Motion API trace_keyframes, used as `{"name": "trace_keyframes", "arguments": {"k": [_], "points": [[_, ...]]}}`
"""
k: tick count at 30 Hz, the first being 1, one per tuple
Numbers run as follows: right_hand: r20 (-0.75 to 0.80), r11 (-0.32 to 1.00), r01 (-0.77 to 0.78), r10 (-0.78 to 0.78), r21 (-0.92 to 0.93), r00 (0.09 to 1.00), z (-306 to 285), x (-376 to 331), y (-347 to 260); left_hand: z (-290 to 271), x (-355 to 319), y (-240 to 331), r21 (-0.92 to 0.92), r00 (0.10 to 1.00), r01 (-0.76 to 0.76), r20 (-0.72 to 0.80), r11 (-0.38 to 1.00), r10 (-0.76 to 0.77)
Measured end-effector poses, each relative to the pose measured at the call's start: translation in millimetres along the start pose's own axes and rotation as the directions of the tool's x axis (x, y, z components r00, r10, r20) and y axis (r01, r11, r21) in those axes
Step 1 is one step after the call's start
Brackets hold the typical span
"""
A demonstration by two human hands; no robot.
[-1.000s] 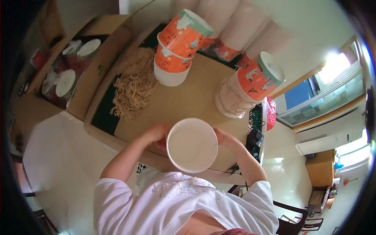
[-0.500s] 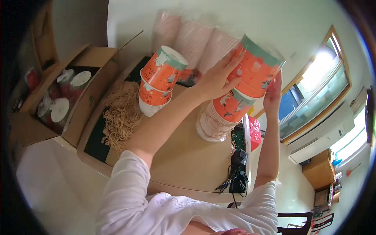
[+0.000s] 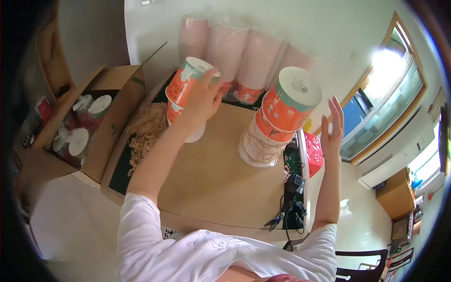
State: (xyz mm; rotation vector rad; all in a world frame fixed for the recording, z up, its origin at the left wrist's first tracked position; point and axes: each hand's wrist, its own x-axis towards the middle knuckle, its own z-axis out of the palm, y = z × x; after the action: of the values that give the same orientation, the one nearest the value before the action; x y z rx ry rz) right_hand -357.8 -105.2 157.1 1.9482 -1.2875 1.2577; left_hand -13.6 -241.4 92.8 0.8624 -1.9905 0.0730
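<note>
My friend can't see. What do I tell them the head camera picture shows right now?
A person's left hand is in front of the left stack of orange paper buckets, contact unclear, while their open right hand is beside the right stack, not touching it. Both stand on a brown tabletop, with tan string at left and wrapped stacks behind.

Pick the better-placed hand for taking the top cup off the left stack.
Left, most likely: the left hand is right at the left stack, partly covering it; contact is unclear. The right hand is out past the right stack, farther away.
</note>
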Motion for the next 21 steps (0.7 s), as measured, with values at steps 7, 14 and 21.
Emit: {"name": "trace_keyframes", "arguments": {"k": [7, 14, 21], "points": [[0.457, 0.971, -0.236, 0.191, 0.043, 0.869, 31.5, 46.9, 53.3, -19.4, 44.5, -27.9, 0.547, 0.957, -0.052, 0.266, 0.836, -0.115], [0.391, 0.998, -0.068, 0.066, -0.008, 0.918, 39.6, 8.4, 40.8, -67.5, 43.3, -21.6, 0.467, 0.956, -0.007, 0.261, 0.884, -0.130], [0.108, 0.780, -0.404, 0.404, 0.477, 0.908, 44.9, -22.9, -61.1, -127.6, -30.0, 60.4, -0.421, 0.977, 0.161, -0.060, 0.893, -0.204]]}}
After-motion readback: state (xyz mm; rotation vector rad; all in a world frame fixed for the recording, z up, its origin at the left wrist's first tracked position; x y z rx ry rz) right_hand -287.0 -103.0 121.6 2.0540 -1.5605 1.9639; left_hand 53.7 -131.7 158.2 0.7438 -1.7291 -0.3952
